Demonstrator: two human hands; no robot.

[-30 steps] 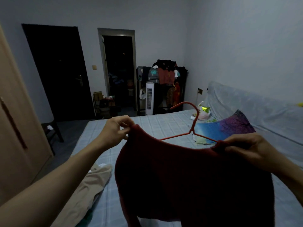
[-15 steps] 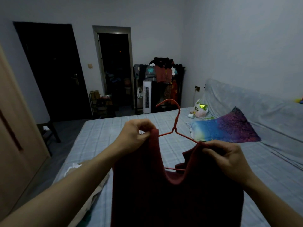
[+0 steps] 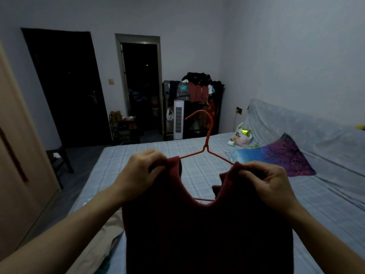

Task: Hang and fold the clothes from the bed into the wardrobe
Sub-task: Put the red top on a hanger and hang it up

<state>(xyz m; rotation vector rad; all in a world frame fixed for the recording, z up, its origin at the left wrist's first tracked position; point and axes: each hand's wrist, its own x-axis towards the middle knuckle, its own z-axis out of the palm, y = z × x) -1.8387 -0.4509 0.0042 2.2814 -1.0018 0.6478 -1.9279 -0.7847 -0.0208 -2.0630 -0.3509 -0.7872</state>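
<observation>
A dark red knitted garment [image 3: 207, 234] hangs in front of me over the bed [image 3: 197, 151]. An orange wire hanger [image 3: 206, 143] sits inside it, hook upright, both arms running into the shoulders and the bottom bar showing in the neck opening. My left hand [image 3: 142, 171] pinches the left shoulder of the garment. At the right shoulder, my right hand [image 3: 268, 180] grips the fabric over the hanger's arm. A beige garment [image 3: 98, 240] lies on the bed at the lower left.
The wardrobe's tan door [image 3: 17, 155] stands at the left edge. A blue-purple pillow [image 3: 276, 157] and a plastic bag [image 3: 242, 135] lie on the bed at the right. Beyond the bed stand a white tower fan [image 3: 178, 119], a loaded clothes rack [image 3: 195, 89] and a dark stool [image 3: 59, 159].
The garment's shoulders have been drawn onto the hanger's arms and my hands have come closer together. The hanger's hook has turned upright, and the neck opening now shows the bottom bar.
</observation>
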